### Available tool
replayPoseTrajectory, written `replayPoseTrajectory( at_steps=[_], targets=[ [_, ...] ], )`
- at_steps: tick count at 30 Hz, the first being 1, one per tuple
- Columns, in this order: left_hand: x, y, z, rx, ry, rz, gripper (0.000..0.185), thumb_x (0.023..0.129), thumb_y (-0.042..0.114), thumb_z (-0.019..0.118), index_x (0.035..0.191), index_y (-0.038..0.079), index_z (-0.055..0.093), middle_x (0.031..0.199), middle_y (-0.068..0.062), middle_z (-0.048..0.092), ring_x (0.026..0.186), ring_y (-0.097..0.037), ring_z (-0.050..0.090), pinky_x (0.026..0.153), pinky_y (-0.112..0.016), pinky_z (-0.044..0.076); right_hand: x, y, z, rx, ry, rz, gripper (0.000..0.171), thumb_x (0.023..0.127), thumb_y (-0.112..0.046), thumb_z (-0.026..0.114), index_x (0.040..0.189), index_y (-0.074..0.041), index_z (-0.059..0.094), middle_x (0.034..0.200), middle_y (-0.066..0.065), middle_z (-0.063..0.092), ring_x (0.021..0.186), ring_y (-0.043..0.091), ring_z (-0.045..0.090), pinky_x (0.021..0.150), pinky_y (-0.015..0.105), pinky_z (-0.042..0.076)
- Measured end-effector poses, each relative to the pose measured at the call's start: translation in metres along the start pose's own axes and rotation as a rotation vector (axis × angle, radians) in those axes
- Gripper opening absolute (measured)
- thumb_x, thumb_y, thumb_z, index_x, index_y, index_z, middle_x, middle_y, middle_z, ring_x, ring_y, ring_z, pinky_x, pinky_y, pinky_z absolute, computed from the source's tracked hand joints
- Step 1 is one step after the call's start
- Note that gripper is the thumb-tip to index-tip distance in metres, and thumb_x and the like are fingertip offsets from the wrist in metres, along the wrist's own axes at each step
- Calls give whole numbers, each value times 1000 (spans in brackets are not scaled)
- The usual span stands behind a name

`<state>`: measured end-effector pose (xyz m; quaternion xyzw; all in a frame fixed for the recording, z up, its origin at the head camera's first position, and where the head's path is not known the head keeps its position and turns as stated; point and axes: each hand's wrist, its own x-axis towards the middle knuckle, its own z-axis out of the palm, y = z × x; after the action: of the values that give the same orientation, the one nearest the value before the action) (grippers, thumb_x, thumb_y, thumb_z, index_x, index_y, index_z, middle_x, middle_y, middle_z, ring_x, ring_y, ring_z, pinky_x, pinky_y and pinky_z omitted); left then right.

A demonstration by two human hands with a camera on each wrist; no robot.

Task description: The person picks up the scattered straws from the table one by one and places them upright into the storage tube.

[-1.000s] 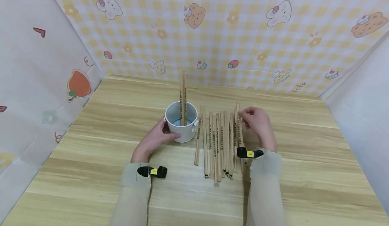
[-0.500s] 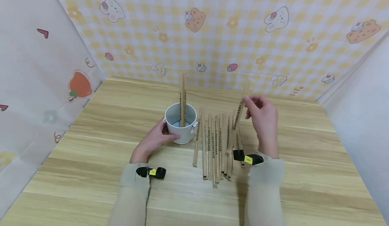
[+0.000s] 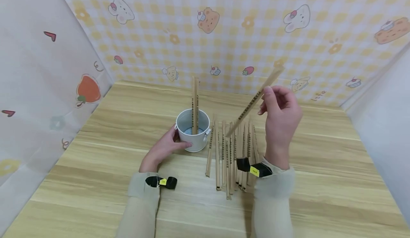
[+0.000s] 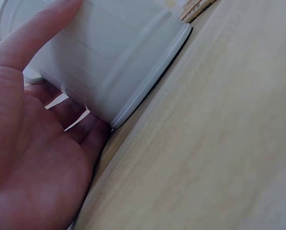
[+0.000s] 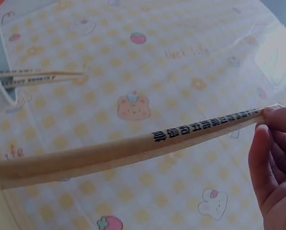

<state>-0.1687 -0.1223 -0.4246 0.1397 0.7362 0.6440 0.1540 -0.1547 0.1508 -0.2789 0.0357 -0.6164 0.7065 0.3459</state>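
The right hand (image 3: 280, 111) is lifted above the table (image 3: 320, 167), pinching 1 paper-wrapped chopstick pair (image 3: 254, 101) between thumb and fingertips — it hangs in the air at a slant, its lower end over the row and its upper end toward the wallpaper. The right wrist view shows the black print along the wrapper. The left hand (image 3: 164, 147) rests on the table with its fingers curled round the side of the white cup (image 3: 193, 133), holding it in place. 2 wrapped pairs (image 3: 194, 104) stand upright inside that cup. Just beside it lies a row of wrapped chopsticks (image 3: 229, 152), side by side on the wood — some partly hidden behind the right wrist.
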Motion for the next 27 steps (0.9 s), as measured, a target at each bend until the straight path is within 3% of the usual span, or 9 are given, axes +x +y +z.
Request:
replayPoseTrajectory(
  at_steps=[4,7,14,21,27],
  targets=[
    [0,1,0,12,7,-12,84,73,17,74,140,18,23,137,-9,33,127,-28,29,103,-43,24,-1,-4,9,117,40,-65,18,78,-10,68,80,6,59,69,16,57,50,18,47,41,23,43],
    [0,1,0,10,6,-4,84,73,17,73,140,17,23,137,-9,33,127,-28,29,103,-43,23,-2,-4,16,146,52,-132,18,79,-9,67,79,6,59,69,18,58,50,18,49,40,24,43],
    [0,1,0,9,-1,8,85,73,16,73,141,16,22,138,-10,32,128,-28,27,104,-43,21,-6,-2,33,216,48,-153,16,79,-5,67,78,8,59,67,18,56,49,19,48,39,25,41],
    [-1,1,0,-4,1,4,86,73,14,73,141,18,21,139,-9,30,129,-26,25,105,-41,20,-14,6,46,97,-56,-175,17,81,-7,64,80,9,57,68,12,57,50,16,49,41,22,42],
    [0,1,0,-2,4,10,86,73,15,74,141,18,21,138,-7,32,129,-26,26,105,-40,20,-19,19,55,-48,-171,-110,21,82,-14,64,86,6,59,73,10,58,54,19,51,44,25,46]
  ],
)
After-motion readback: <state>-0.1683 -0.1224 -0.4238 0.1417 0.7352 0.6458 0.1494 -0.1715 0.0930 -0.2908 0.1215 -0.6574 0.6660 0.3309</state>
